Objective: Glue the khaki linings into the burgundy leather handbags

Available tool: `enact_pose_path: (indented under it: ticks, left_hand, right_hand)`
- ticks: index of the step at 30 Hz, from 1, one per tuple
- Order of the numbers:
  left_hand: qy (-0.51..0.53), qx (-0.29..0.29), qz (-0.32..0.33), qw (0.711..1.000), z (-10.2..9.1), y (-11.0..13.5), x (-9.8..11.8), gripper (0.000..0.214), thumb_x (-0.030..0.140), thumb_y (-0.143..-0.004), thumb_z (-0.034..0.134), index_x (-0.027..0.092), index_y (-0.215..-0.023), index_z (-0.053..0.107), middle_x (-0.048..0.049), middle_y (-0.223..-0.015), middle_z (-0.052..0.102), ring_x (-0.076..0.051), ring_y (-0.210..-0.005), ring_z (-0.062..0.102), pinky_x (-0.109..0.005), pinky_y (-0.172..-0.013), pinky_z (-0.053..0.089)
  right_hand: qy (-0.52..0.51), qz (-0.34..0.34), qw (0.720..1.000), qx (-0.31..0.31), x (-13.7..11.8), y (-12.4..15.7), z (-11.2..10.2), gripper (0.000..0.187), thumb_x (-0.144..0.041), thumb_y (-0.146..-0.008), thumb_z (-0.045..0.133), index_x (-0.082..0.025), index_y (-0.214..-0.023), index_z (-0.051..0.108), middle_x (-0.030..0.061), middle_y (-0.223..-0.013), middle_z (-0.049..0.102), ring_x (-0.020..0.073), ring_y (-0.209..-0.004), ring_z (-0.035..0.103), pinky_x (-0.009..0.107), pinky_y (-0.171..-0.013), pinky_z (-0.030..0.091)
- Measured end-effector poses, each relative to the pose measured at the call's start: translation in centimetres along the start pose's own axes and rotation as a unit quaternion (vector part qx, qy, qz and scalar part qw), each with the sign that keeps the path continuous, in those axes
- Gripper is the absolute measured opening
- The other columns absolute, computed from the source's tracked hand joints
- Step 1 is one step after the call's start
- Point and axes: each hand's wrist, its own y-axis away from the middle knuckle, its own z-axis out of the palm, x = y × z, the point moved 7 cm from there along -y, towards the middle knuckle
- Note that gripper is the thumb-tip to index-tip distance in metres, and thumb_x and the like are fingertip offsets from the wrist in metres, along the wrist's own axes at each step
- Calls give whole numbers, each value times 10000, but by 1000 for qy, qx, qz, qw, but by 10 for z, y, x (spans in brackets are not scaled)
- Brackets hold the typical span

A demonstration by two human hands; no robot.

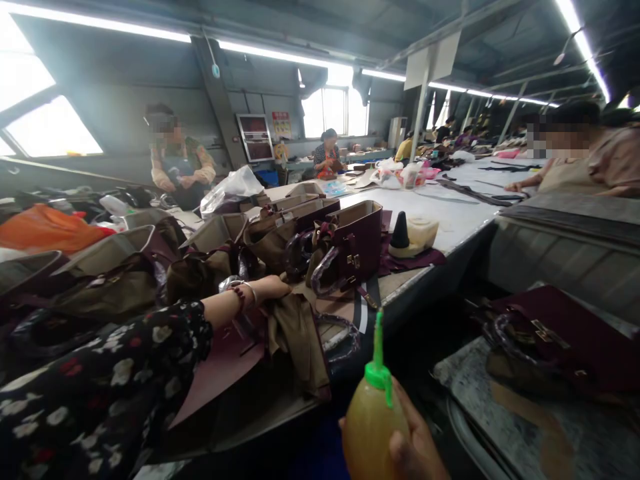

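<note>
Bottle (375, 423), green cap (377, 377); bags (367, 243) on table (470, 217).
Right hand (417, 440): fingers curled round bottle, nozzle (379, 340) up. Left hand (273, 287): at brown cloth (296, 330); fingers' grip cannot be told.

A long bench (477, 215) with a whitish top runs from the near edge far back into the room. Its near stretch is crowded with maroon bags (364, 241) with brown linings — some slumped against each other, one upright close to the edge, many of the handles wrapped in clear plastic. Just beside the upright one, a black cone (399, 233) and a pale container (423, 233) sit on a maroon sheet (429, 259). Farther back lie white plastic bags (387, 177) and dark strips (465, 191). At right, a lower speckled pad (500, 440) carries another bag (575, 333) and a brown strip (537, 417).
</note>
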Motion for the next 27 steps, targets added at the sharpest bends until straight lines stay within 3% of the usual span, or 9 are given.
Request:
enact_pose_path:
  ticks: [4, 7, 12, 15, 18, 20, 24, 27]
  left_hand:
    - [41, -35, -4, 999, 6, -4, -9, 322, 371, -854, 517, 126, -1058, 559, -105, -1004, 669, -160, -663, 648, -247, -577, 539]
    - [25, -34, 36, 998, 3, -7, -12, 349, 437, -852, 517, 156, -1044, 593, -73, -963, 681, -162, -698, 646, -240, -625, 530]
    - [-86, 23, 168, 982, -1, -6, -7, 252, 353, -831, 545, 167, -948, 666, -81, -945, 652, -246, -930, 603, -340, -899, 471]
    - [-118, 50, 270, 954, 7, 2, -1, 302, 323, -860, 489, 155, -1035, 669, -116, -1172, 565, -258, -1134, 500, -335, -1037, 371]
    - [-98, -23, 424, 900, 26, 22, 9, 383, 362, -911, 398, 166, -1162, 611, -87, -1278, 526, -196, -1182, 475, -280, -1062, 343]
    - [-101, -86, 484, 865, 37, 36, 9, 448, 441, -934, 345, 186, -1233, 559, -70, -1273, 547, -192, -1183, 480, -309, -1071, 338]
    - [-178, -103, 460, 864, 47, 41, 0, 775, 671, -771, 532, 262, -1406, 356, -89, -1404, 413, -292, -1275, 371, -447, -1094, 287]
    - [-248, -58, 431, 866, 53, 41, 1, 957, 620, -616, 700, 305, -1427, 303, -108, -1299, 456, -336, -1170, 427, -503, -1016, 342]
  right_hand:
    - [-29, -8, 995, -98, 31, -32, 59, 715, -642, -500, 819, -219, -983, 506, 16, -790, 553, 184, -704, 571, 274, -638, 454]
    - [-14, -79, 992, -98, 35, -54, 78, 658, -638, -581, 789, -188, -971, 510, -1, -786, 526, 128, -680, 499, 220, -626, 411]
    - [28, -169, 985, -11, 10, -68, 68, 580, -578, -674, 764, -177, -1020, 529, 0, -803, 534, 118, -695, 484, 198, -622, 414]
    - [-40, -167, 985, -3, -2, -71, 62, 522, -579, -740, 710, -199, -1048, 525, 3, -823, 542, 125, -699, 515, 215, -625, 439]
    - [-87, -170, 982, -6, -9, -75, 62, 487, -547, -769, 700, -222, -1084, 518, 13, -881, 569, 140, -754, 555, 237, -677, 469]
    - [-91, -172, 981, -19, -11, -78, 67, 466, -519, -770, 714, -227, -1075, 518, 12, -882, 576, 146, -779, 567, 248, -713, 478]
    - [-109, -183, 977, -24, -15, -84, 74, 448, -480, -744, 753, -207, -1025, 536, 9, -853, 569, 147, -774, 577, 260, -734, 488]
    - [-121, -194, 973, -30, -22, -86, 79, 450, -480, -743, 754, -203, -1028, 543, 11, -864, 567, 144, -777, 574, 256, -730, 488]
